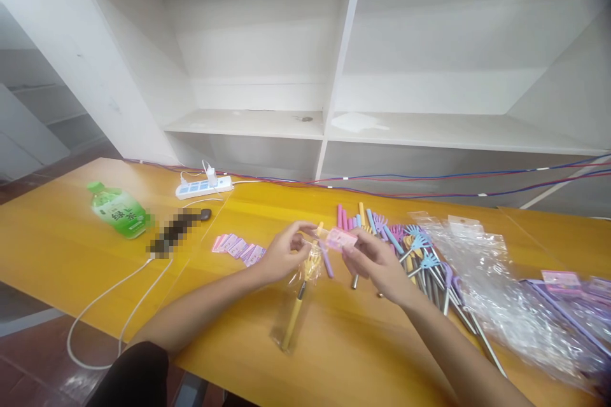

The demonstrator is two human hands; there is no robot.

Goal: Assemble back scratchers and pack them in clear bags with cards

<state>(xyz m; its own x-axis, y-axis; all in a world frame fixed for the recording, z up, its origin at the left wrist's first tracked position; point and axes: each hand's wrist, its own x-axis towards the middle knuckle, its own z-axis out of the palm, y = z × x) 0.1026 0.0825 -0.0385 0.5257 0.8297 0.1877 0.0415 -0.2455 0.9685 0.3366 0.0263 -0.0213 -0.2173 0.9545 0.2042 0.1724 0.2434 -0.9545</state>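
My left hand (289, 252) is closed in a pinch at the top of a clear plastic bag (279, 327). Inside that bag hangs a yellow back scratcher (293, 318), its claw end up near my fingers and its handle slanting down over the table. Between the fingers and thumb of my right hand (375, 261) is a small pink card (340, 239), held close to the bag's mouth. Whether the card touches the bag I cannot tell. More printed cards (238, 248) lie fanned out on the table, left of my left hand.
Several back scratchers (422, 248) in blue, purple and yellow are piled behind my right hand. Clear bags (506, 305) spread to the right, near packed pieces with pink cards (562, 281). A green bottle (119, 211), power strip (204, 187) and white cable (90, 292) are at left.
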